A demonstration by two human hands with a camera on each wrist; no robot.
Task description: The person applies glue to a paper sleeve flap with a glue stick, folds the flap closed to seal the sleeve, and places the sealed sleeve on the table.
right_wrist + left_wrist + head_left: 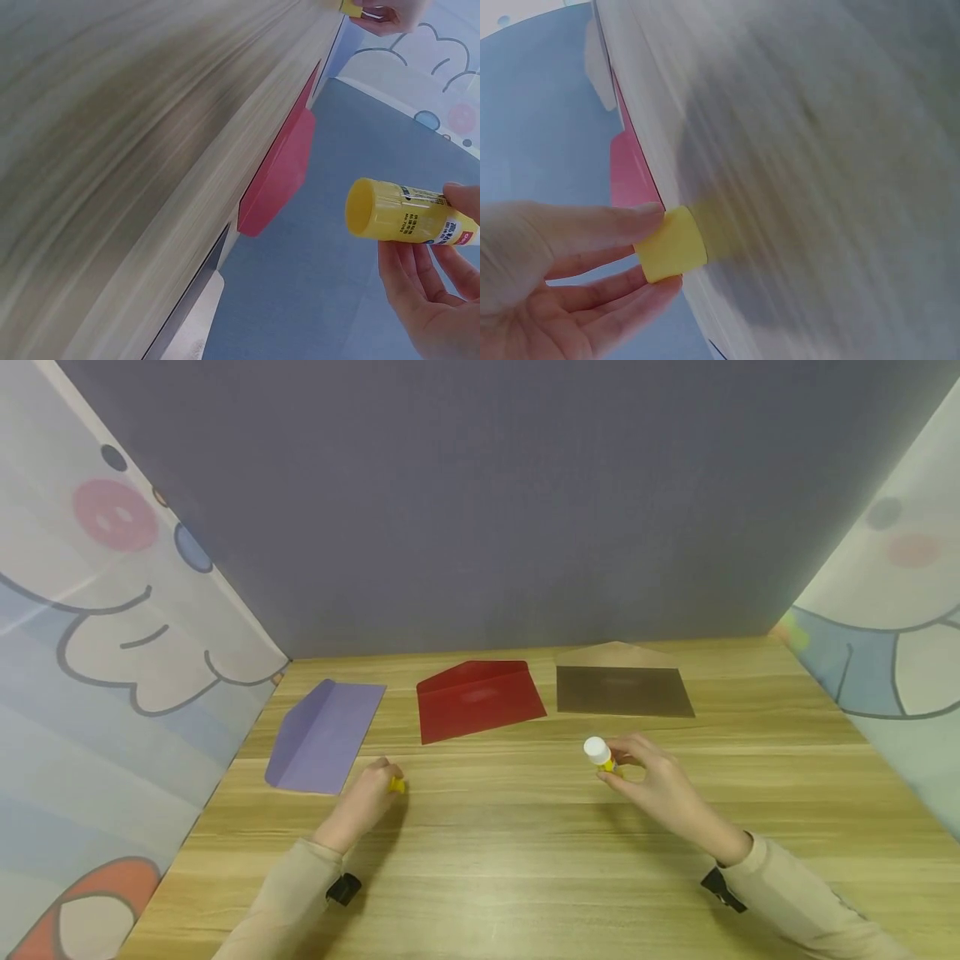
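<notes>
Left hand pinching a short yellow plastic piece, my right hand gripped a white-ended yellow plastic tube, its small-lettered label unclear, near a brown open-flapped paper envelope.

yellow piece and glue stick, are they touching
Apart. The head view shows the yellow piece in the left hand, the glue stick in the right hand, table showing between.

Beige sleeves bear black attachments near the cuffs.
</notes>
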